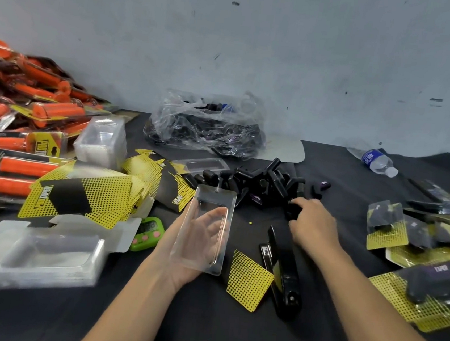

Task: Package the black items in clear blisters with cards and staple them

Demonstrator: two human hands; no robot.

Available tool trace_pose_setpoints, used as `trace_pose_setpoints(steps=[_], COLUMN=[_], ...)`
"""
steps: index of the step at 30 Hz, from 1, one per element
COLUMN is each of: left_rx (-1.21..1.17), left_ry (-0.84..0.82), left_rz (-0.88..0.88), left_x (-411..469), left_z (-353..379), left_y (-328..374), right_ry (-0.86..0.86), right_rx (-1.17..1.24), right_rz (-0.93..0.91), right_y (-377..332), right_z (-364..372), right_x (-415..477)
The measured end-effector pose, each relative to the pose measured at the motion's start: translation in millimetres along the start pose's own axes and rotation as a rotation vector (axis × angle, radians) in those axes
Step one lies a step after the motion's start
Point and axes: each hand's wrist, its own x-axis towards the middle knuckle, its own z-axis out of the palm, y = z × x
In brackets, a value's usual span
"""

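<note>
Empty clear blister (pixel 213 199) is carried on left hand (pixel 184 252), black item (pixel 293 212) is gripped by right hand (pixel 314 224) at pile (pixel 261 181) edge.

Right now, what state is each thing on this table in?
Left hand: open, palm up.
Clear plastic blister: empty, resting on that palm.
Right hand: grips a small black item.
Black stapler: lying untouched.
Crumpled clear plastic bag: open, holding black items.
Clear plastic water bottle: lying on its side, capped.

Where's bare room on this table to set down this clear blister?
Bare cloth lies nearest you, between your forearms below the stapler, and between the black items and the water bottle. Left cards and right finished packs are crowded.
</note>
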Motion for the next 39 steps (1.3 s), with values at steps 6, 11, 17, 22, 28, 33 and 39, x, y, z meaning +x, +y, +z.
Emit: trace_pose_setpoints(steps=[6,11,17,22,28,33,39], left_rx=[0.027,0.069,0.155,0.254,0.283,0.288,0.292], left_ry=[0.018,0.035,0.030,0.064,0.086,0.131,0.153], left_rz=[-0.026,-0.032,-0.017,0.001,0.028,0.091,0.098], left_x=[2.9,2.0,-0.6,2.6,6.0,9.6,9.3], left_z=[-4.6,-1.9,0.9,-0.6,1.4,7.1,3.6], left_y=[-0.4,-2.3,-3.7,-6.9,-8.5,-12.4,-13.3], right_ry=[0.373,0.416,-0.031,-0.241,0.027,0.160,0.499], right_rx=[0.327,0.835,1.305,1.419,1.117,0.761,0.381], right_rz=[-0.069,-0.062,-0.061,-0.119,-0.264,-0.436,-0.454], right_y=[3.4,-38.8,-69.5,-62.6,-64.2,-79.4,-83.5], right_z=[-5.8,-28.5,-25.1,-21.3,-13.0,1.7,8.8], right_x=[-22.9,-81.3,-116.3,-109.6,-115.1,-132.8,-139.2])
